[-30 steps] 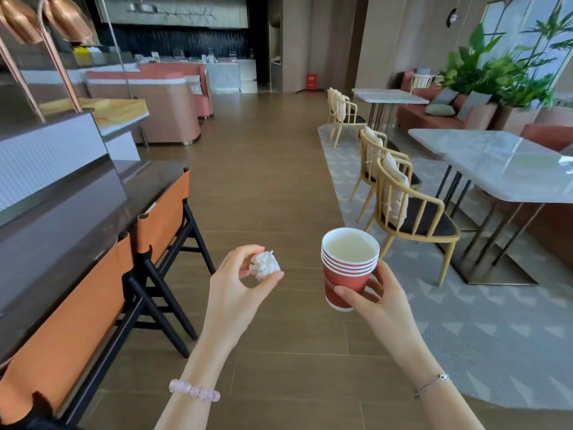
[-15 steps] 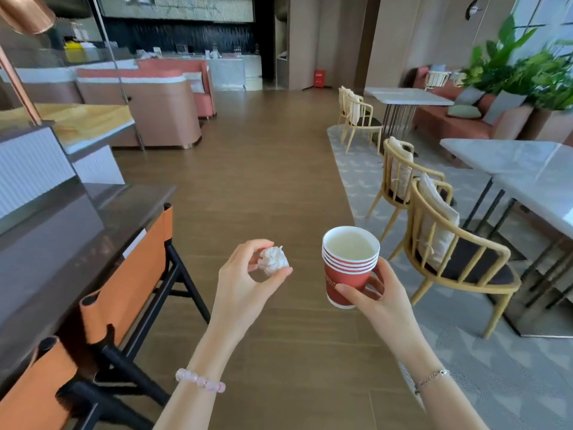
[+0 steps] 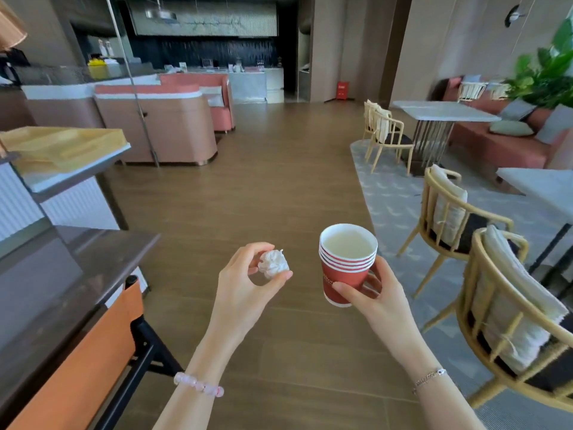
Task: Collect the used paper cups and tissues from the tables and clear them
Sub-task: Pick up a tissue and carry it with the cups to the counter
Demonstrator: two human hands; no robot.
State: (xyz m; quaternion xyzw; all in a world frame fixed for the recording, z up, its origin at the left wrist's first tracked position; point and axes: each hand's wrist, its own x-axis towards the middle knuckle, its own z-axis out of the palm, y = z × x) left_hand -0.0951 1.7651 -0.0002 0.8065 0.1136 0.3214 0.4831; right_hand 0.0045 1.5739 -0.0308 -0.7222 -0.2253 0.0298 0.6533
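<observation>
My left hand (image 3: 245, 287) pinches a crumpled white tissue (image 3: 273, 263) between thumb and fingertips, held at chest height over the wooden floor. My right hand (image 3: 376, 297) grips a stack of several nested red paper cups (image 3: 345, 268) by the side, upright, with the white inside of the top cup showing. The two hands are side by side, a short gap between tissue and cups.
A dark counter (image 3: 55, 274) with an orange folding chair (image 3: 90, 352) runs along my left. Yellow-framed chairs (image 3: 496, 308) and white marble tables (image 3: 440, 111) stand on a grey rug to the right. The wooden aisle (image 3: 263, 181) leads ahead to a pink booth (image 3: 161, 125) and a back counter.
The view has moved forward along the aisle; counter, orange chair and yellow chairs have slid closer and past me. Both hands keep the same hold on tissue and cups.
</observation>
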